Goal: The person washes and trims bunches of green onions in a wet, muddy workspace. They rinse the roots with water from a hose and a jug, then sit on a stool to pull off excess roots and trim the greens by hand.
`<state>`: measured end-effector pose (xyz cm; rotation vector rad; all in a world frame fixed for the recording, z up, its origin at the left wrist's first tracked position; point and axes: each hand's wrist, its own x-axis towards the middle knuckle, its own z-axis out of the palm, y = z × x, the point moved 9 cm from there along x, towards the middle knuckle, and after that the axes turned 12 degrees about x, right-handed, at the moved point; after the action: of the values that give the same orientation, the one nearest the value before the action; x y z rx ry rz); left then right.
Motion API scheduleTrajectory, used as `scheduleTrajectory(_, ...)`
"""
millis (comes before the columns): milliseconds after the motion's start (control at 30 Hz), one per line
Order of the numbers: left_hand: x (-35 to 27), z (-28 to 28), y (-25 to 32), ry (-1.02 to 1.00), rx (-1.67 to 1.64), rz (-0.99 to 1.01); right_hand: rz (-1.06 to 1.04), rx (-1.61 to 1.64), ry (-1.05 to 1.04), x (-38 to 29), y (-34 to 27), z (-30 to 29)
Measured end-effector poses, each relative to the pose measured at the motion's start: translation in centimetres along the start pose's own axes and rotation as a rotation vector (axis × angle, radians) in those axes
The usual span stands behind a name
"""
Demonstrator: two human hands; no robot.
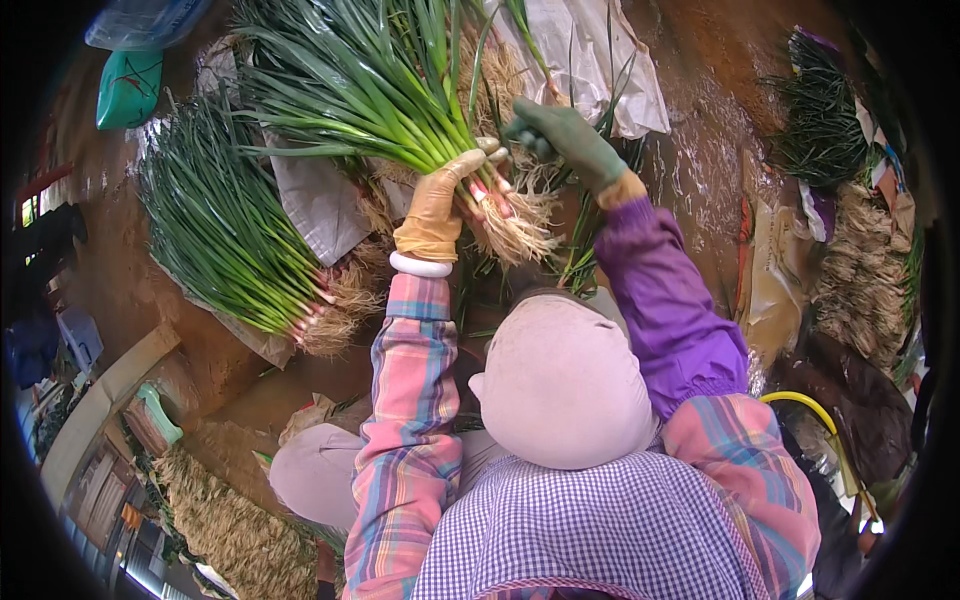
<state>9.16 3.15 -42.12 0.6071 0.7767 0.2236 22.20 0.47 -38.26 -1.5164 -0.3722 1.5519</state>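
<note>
My left hand point(435, 202), in a yellowish rubber glove with a white ring at the wrist, grips a thick bunch of green garlic point(405, 112) just above its pinkish stem bases. The leaves fan out up and to the left, while the pale stringy roots point(517, 231) hang toward me. Right of the bunch is my right hand point(574, 142), in a green-coated glove, slightly blurred with curled fingers. Whether anything thin lies between those fingers cannot be made out. A loose stalk point(536, 52) lies just beyond it, over white plastic sacking point(626, 94).
Left of my arm, a large laid-out pile of green garlic point(232, 232) rests on sacking, roots toward me. More root-end stacks lie at lower left point(232, 517) and far right point(862, 277). The brown floor point(697, 150) looks wet. A teal plastic container point(129, 88) stands at upper left.
</note>
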Motion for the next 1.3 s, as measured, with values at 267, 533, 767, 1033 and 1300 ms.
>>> scheduleTrajectory(267, 0.9, -1.1, -0.6, 0.32, -0.006, 0.057, -0.449, 0.034, 0.343, 4.9, 4.3, -1.2)
scheduleTrajectory(533, -1.4, 0.0, 2.8, -0.122, -0.237, 0.099, -0.431, -1.302, -0.36, -1.6, 9.4, -0.2)
scheduleTrajectory(767, -3.5, -0.3, 5.9, 0.002, -0.121, 0.188, -0.236, -1.036, 0.55, 10.2, 0.1, -11.3)
scheduleTrajectory(1033, 1.0, 0.0, 3.5, -0.089, 0.024, 0.093, -0.745, -0.594, 0.422, -1.5, -4.9, -2.4)
scheduleTrajectory(1300, -0.9, -1.8, 2.7, 0.098, 0.087, 0.103, -0.4, -0.42, -0.334, 0.3, 1.4, 2.1)
